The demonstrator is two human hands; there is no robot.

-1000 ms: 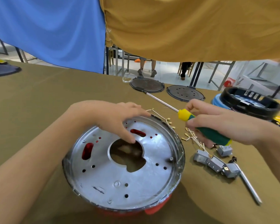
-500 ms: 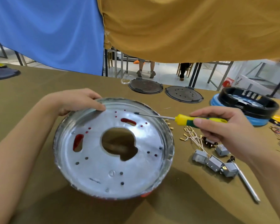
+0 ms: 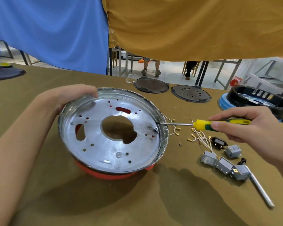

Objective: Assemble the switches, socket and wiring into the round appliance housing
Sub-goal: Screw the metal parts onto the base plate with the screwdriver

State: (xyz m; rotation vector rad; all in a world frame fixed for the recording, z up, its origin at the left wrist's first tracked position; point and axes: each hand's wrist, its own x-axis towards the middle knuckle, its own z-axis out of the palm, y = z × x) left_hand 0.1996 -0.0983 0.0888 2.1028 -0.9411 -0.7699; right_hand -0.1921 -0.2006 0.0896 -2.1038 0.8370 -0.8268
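on the brown table (image 3: pixel 39 201) the round housing (image 3: pixel 112 132) sits tilted. left hand (image 3: pixel 67 97) grips its far rim. right hand (image 3: pixel 245 128) grips the screwdriver (image 3: pixel 207 124), lying sideways, tip at the screw (image 3: pixel 156 128) by the right rim.

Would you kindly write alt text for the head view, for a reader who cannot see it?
A person's left hand tilts a round metal housing by its rim while the right hand holds a yellow-green screwdriver with its tip at a screw inside the housing's right edge. Grey switches, a black socket and wires lie on the table.
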